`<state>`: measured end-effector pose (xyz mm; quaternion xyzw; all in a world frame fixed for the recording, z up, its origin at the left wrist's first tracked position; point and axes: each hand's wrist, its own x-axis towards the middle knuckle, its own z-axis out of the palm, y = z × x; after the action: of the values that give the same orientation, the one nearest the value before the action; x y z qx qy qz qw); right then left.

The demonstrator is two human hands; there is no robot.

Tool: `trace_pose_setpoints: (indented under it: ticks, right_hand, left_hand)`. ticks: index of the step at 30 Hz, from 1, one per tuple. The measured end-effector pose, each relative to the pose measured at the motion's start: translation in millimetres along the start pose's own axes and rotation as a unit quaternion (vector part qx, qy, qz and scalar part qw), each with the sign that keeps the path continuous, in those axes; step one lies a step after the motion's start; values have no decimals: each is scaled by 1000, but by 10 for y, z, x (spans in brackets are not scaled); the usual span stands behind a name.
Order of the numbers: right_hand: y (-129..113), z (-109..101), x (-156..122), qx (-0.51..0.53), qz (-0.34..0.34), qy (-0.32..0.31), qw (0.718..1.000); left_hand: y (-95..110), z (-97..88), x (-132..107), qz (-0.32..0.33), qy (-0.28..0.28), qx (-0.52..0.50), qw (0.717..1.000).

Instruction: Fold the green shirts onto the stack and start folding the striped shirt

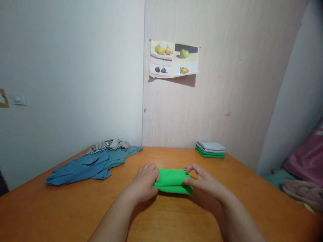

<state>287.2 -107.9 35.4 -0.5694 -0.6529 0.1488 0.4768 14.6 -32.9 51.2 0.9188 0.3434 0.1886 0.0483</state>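
A bright green cloth (173, 180), folded into a small flat packet, lies on the orange wooden table (63, 215) in front of me. My left hand (146, 181) is curled over its left end, fingers closed on the fabric. At the right end, my right hand (202, 178) pinches the folded edge between thumb and fingers. Both forearms reach in from the bottom of the view.
A loose heap of blue and teal garments (88, 165) with a striped piece (108, 145) lies at the back left. A neat stack of folded cloths (211, 149), grey over green, sits at the back right by the wall. Bedding (302, 174) lies beyond the right edge.
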Motion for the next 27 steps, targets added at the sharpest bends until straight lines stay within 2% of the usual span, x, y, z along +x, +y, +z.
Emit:
trace_pose_setpoints:
  ticks: [2, 4, 6, 10, 12, 15, 19, 25, 27]
  right_hand:
    - [25, -54, 36, -1, 2, 18, 1000]
    - [71, -72, 84, -17, 14, 57, 998]
    - [118, -58, 125, -29, 24, 89, 995]
    - [151, 26, 152, -30, 18, 102, 994]
    - [149, 88, 148, -36, 15, 105, 994]
    - [179, 199, 144, -52, 14, 100, 994]
    - [307, 335, 165, -51, 10, 97, 994]
    - [439, 378, 172, -40, 20, 61, 997]
    - [453, 369, 167, -49, 22, 56, 997]
  left_hand:
    - [-16, -28, -15, -3, -37, -38, 999]
    - [-50, -43, -7, -8, -33, -85, 996]
    - [-93, -44, 20, -28, 13, -131, 991]
    - [-158, 3, 102, -93, 120, -199, 968]
    - [-159, 55, 148, -94, 144, -199, 965]
    - [-115, 170, 207, -64, 151, -157, 974]
    - [-14, 336, 221, -26, 113, -98, 988]
    - [72, 455, 135, -39, -52, -29, 997]
    - [81, 460, 121, -52, -85, -23, 995]
